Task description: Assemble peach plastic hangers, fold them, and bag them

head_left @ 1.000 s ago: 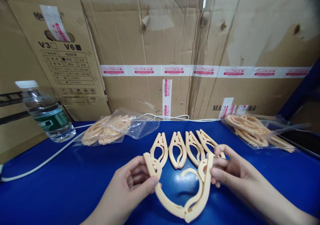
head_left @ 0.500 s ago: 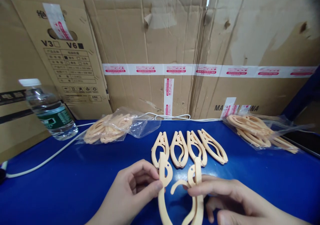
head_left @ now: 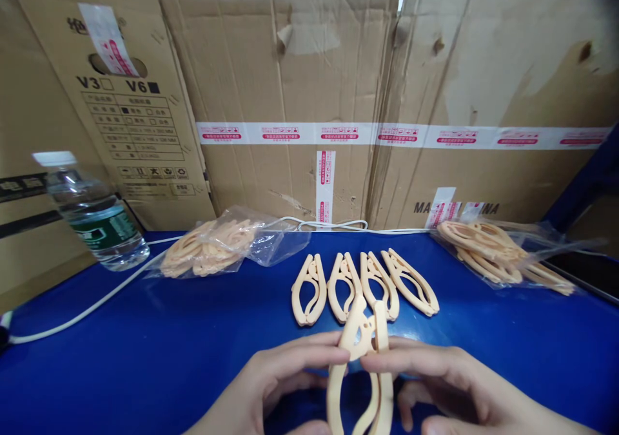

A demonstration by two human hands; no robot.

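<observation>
Both hands grip one peach plastic folding hanger [head_left: 360,348], held low over the blue tabletop [head_left: 145,357] just in front of a row of four folded hangers [head_left: 358,283]. The left hand [head_left: 285,383] has its fingertips on the hanger's left arm. The right hand [head_left: 449,383] presses on the right arm, and the two arms stand almost together. To close it well, the squeeze should probably be even from both sides. Fingertips belong on the outer edges and out of the narrowing gap, and the piece should be kept flat so the hook tucks in between the arms, as it does on the four in the row. The hanger's lower end, where the hinge would be, is cut off by the bottom of the view. Both thumbs are mostly hidden, so how firm the grip is cannot be judged. Whether the arms have met or latched cannot be told, and the hook is lost among the overlapping plastic. The left bag [head_left: 217,248] and right bag [head_left: 498,258] hold more hangers, but the crumpled film makes them impossible to count.
</observation>
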